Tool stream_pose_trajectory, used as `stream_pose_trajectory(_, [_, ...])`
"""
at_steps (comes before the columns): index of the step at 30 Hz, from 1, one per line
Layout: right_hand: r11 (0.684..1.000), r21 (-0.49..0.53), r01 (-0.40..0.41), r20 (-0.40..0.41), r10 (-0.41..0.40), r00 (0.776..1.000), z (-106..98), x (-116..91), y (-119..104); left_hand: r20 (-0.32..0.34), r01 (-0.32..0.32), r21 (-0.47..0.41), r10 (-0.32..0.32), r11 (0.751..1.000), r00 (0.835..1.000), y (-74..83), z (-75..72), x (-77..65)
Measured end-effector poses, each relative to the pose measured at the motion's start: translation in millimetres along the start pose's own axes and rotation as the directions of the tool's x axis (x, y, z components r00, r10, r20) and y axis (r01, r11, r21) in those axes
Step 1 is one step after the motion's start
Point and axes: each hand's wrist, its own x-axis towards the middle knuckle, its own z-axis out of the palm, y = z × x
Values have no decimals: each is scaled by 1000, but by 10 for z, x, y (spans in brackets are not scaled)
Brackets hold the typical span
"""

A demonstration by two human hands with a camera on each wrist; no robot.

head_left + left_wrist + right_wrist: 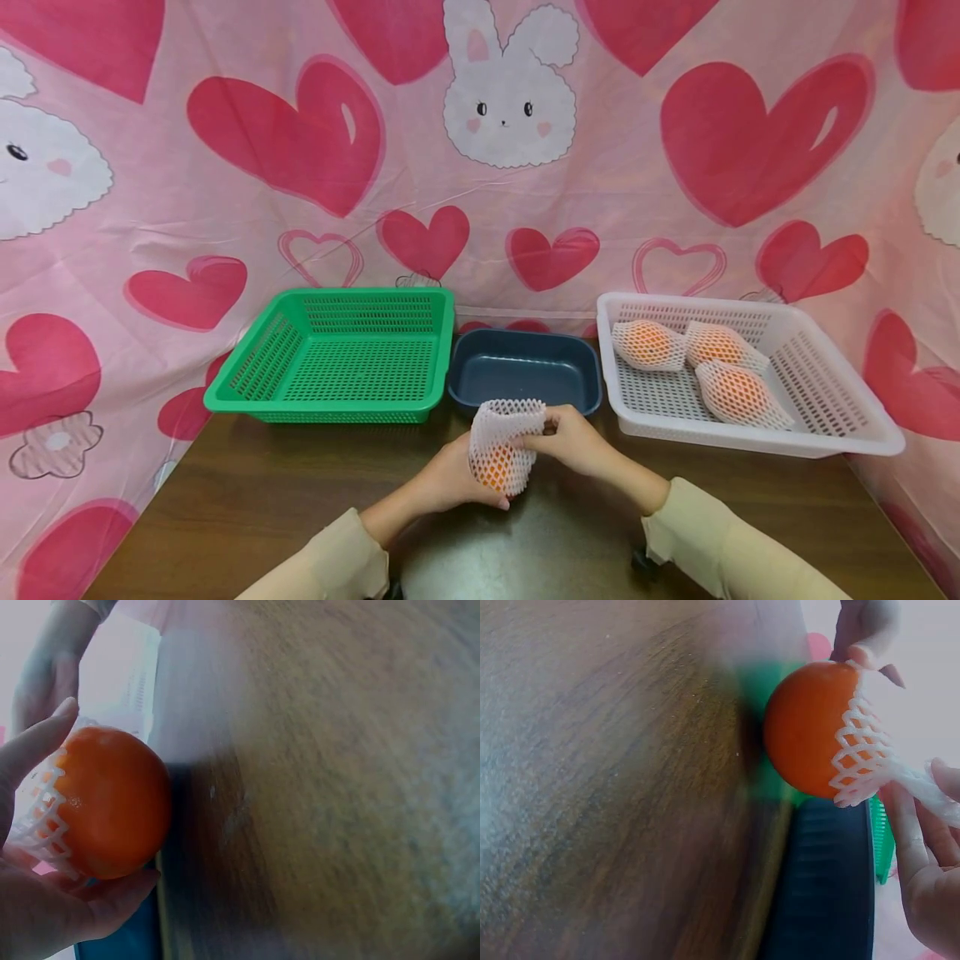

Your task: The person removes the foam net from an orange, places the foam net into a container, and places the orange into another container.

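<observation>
An orange, partly covered by a white foam net sleeve, is held above the table's middle. My left hand grips the orange from the left, thumb on one side and fingers on the other. At the sleeve's loose end, my right hand pinches the netting between thumb and fingers. Both wrist views show the lower part of the orange bare, with the netting bunched toward the right hand. In the head view the bare side is hidden.
Behind the hands sits a dark blue basin. A green basket stands at the left. On the right, a white basket holds three net-wrapped oranges. A pink patterned cloth hangs behind the brown table.
</observation>
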Motion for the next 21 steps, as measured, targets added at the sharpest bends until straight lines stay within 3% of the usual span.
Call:
stream_pose_trajectory(10, [998,47,-47,2,47,999,-130,8,-129,39,22,26,-23,999,999,-5,-6,20])
stream_pose_trajectory(21, [964,229,-137,-6,142,990,-148,219,-122,30,41,20,-41,999,999,8,-20,6])
